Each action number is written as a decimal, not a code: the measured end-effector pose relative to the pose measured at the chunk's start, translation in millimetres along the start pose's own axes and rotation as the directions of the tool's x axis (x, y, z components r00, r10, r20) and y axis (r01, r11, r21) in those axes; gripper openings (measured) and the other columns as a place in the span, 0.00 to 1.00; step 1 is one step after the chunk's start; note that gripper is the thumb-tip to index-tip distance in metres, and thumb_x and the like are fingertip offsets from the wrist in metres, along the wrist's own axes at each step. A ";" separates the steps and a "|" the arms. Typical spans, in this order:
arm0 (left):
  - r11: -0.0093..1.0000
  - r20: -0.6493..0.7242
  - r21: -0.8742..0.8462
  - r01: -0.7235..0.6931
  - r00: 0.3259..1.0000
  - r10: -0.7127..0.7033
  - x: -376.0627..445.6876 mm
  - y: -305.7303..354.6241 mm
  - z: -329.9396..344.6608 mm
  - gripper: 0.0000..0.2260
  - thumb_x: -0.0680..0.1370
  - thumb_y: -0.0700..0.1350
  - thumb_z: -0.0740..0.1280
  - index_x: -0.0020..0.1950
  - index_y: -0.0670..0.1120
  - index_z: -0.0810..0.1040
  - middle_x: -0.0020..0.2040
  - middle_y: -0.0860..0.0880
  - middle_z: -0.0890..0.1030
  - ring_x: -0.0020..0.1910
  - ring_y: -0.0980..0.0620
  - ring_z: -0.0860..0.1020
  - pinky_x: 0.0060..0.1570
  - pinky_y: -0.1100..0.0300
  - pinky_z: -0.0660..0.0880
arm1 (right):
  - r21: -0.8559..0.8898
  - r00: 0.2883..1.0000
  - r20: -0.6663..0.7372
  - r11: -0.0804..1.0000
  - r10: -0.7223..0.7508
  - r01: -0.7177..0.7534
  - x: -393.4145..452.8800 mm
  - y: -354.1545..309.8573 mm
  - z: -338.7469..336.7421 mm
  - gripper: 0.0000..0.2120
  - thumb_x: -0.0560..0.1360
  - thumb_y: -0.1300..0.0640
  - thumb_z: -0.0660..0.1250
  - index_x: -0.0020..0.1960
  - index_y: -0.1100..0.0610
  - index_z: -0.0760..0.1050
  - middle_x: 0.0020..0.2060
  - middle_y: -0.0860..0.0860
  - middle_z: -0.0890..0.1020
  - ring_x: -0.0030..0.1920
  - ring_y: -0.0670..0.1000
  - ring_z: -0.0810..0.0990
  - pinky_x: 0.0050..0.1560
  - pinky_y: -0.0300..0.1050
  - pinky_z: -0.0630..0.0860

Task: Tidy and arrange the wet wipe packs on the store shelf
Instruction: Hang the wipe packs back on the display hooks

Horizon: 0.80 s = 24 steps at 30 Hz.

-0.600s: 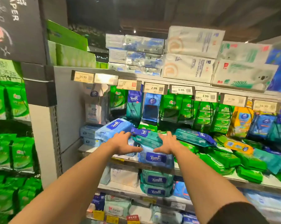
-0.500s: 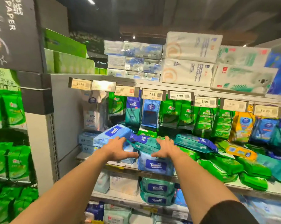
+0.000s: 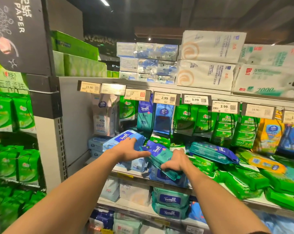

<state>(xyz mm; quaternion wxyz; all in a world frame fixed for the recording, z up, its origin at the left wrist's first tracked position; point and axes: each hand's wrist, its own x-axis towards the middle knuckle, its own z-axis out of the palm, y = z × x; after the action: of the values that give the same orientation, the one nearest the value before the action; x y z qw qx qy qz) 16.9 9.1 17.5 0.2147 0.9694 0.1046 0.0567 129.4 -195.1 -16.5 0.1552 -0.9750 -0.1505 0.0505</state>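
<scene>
A teal and dark-blue Tempo wipe pack [image 3: 157,153] is tilted up off the pile on the middle shelf [image 3: 131,175]. My right hand [image 3: 175,162] grips its near lower end. My left hand [image 3: 131,150] lies with spread fingers against a light-blue Tempo pack [image 3: 120,140] and touches the teal pack's left edge. Under them sits another blue Tempo pack [image 3: 161,176]. Loose green wipe packs [image 3: 244,178] lie jumbled to the right, along with a teal pack [image 3: 213,152].
Wipe packs [image 3: 185,120] hang from hooks behind price tags [image 3: 164,98]. Tissue bundles [image 3: 208,61] fill the top shelf. A grey upright [image 3: 58,141] bounds the bay on the left. More Tempo packs [image 3: 169,200] sit on the lower shelf.
My right hand closed on the teal Tempo pack and tipped it up from the pile. My left hand slid up toward the light-blue pack. The camera moved closer.
</scene>
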 end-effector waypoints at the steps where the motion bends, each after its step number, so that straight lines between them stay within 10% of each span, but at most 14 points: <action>1: 1.000 0.003 -0.010 0.011 1.000 -0.011 0.4 -1.6 0.5 0.48 0.68 0.72 0.66 0.77 0.44 0.59 0.75 0.44 0.65 0.70 0.44 0.68 0.66 0.50 0.69 | 0.032 0.999 -0.038 0.999 -0.017 0.018 -4.4 3.4 1.1 0.43 0.46 0.36 0.74 0.55 0.56 0.71 0.53 0.53 0.71 0.49 0.56 0.80 0.51 0.52 0.80; 12: 0.997 -0.042 0.077 0.017 0.999 -0.014 23.5 -1.1 2.4 0.39 0.71 0.66 0.70 0.71 0.40 0.69 0.68 0.42 0.74 0.63 0.43 0.74 0.59 0.53 0.72 | 0.161 0.939 -0.345 0.984 -0.016 0.076 -42.3 53.3 -24.4 0.36 0.56 0.39 0.75 0.55 0.55 0.66 0.51 0.51 0.66 0.51 0.59 0.78 0.49 0.51 0.76; 24: 0.848 0.079 0.229 -0.478 0.877 0.474 100.3 225.3 100.7 0.26 0.74 0.52 0.70 0.68 0.43 0.71 0.64 0.40 0.73 0.64 0.40 0.72 0.64 0.48 0.70 | 0.219 0.816 -0.545 0.972 0.194 -0.084 -113.9 234.0 -107.3 0.39 0.55 0.41 0.79 0.59 0.55 0.68 0.50 0.50 0.67 0.52 0.56 0.76 0.49 0.50 0.75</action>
<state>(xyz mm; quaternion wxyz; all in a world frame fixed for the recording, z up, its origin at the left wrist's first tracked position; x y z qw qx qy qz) 170.1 -208.5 29.7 0.0755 0.9843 -0.1348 0.0853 101.8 -473.3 16.6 0.2784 -0.9361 -0.0208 -0.2140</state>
